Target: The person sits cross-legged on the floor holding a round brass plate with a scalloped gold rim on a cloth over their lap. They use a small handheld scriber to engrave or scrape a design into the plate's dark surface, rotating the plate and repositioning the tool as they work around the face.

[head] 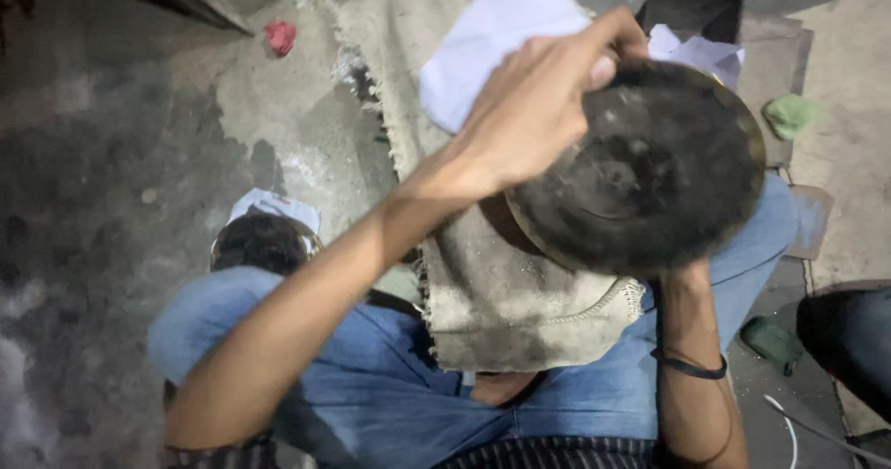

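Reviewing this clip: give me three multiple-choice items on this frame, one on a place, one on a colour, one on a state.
1. Where does the frayed beige burlap cloth lie?
A. over the person's lap
B. on a shelf
C. inside a box

2. What colour is the small crumpled rag on the floor?
A. blue
B. red
C. yellow

3. How is the round dark metal disc held?
A. lying untouched
B. hanging from a hook
C. gripped by both hands

A: it drapes the jeans. B: clearly red. C: left hand on top, right hand beneath.

Right hand (685, 269) mostly hidden behind the dark round metal plate (640, 167); white paper (492, 33) cut off by the top edge; motion-blurred throughout.
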The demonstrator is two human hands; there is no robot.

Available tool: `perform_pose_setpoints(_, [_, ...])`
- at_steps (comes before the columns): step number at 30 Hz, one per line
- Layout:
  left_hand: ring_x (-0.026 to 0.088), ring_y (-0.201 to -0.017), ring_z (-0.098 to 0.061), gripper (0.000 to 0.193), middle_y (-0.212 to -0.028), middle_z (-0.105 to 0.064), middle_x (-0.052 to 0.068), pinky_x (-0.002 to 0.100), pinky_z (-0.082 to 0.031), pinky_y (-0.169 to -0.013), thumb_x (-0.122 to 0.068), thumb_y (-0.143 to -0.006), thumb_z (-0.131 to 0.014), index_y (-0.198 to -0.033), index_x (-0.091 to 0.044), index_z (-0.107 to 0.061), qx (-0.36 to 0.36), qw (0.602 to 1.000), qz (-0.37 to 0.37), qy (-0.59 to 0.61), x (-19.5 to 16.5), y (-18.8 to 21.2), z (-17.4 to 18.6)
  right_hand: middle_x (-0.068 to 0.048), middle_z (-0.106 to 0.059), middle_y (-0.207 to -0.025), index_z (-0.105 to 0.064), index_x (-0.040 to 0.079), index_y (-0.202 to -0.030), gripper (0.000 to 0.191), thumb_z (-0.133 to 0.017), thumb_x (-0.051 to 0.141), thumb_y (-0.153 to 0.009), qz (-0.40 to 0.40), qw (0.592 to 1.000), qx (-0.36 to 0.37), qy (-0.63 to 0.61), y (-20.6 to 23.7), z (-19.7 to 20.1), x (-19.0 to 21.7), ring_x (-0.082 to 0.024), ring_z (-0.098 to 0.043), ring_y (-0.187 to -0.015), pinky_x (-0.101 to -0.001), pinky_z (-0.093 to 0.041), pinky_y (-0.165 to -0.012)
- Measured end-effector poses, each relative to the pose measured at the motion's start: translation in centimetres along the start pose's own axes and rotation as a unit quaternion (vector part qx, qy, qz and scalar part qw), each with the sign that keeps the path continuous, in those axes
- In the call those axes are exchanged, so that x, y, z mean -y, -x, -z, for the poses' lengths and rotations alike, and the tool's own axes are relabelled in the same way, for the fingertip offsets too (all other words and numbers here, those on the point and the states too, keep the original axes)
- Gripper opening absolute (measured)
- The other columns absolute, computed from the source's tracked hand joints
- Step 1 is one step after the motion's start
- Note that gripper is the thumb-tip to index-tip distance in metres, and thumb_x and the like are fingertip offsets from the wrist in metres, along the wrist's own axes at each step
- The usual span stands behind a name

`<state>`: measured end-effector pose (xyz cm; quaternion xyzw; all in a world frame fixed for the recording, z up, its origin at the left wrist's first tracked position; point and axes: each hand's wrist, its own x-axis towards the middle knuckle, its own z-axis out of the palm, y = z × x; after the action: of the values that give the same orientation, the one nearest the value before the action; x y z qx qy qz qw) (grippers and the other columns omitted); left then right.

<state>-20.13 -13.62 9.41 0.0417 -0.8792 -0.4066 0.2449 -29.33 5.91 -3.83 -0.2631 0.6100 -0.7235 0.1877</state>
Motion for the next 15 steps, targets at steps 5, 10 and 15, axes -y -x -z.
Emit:
perform_pose_setpoints(5, [0.023, -0.054, -0.059, 0.030, -0.094, -0.075, 0.006, 0.037, -0.050, -0.049, -0.010, -0.103, -0.046, -0.131, -0.016, -0.054, 0.158, 0.956, 0.208, 0.131, -0.3, -1.5, -6.2, -0.011, -0.050, -0.146, -0.044, 0.002, -0.150, 0.044, -0.055, 0.023, -0.112, -0.050, 0.996, -0.053, 0.048, 3.0, 1.9, 0.0, -0.027, -0.049, -0.133, -0.0414, -0.041, -0.115])
perform_pose_setpoints(10, [0.008, -0.070, -0.072, 0.027, -0.096, -0.078, 0.003, 0.035, -0.054, -0.063, -0.008, -0.104, -0.049, -0.129, -0.015, -0.057, 0.071, 0.984, -0.014, 0.161, -0.2, -2.7, -11.3, -0.012, -0.053, -0.136, -0.049, 0.002, -0.143, 0.041, -0.059, 0.023, -0.109, -0.065, 0.992, -0.087, 0.070, 5.3, 2.8, -0.2, -0.027, -0.052, -0.124, -0.0414, -0.042, -0.107])
perform_pose_setpoints(15, [0.016, -0.065, -0.074, 0.027, -0.094, -0.074, 0.006, 0.040, -0.058, -0.066, -0.009, -0.106, -0.045, -0.129, -0.014, -0.058, 0.202, 0.953, 0.135, 0.181, -0.4, -3.1, -13.2, -0.013, -0.056, -0.127, -0.055, 0.001, -0.137, 0.038, -0.064, 0.023, -0.107, -0.061, 0.990, -0.102, 0.079, 5.4, 3.4, -0.8, -0.028, -0.054, -0.115, -0.0414, -0.043, -0.100])
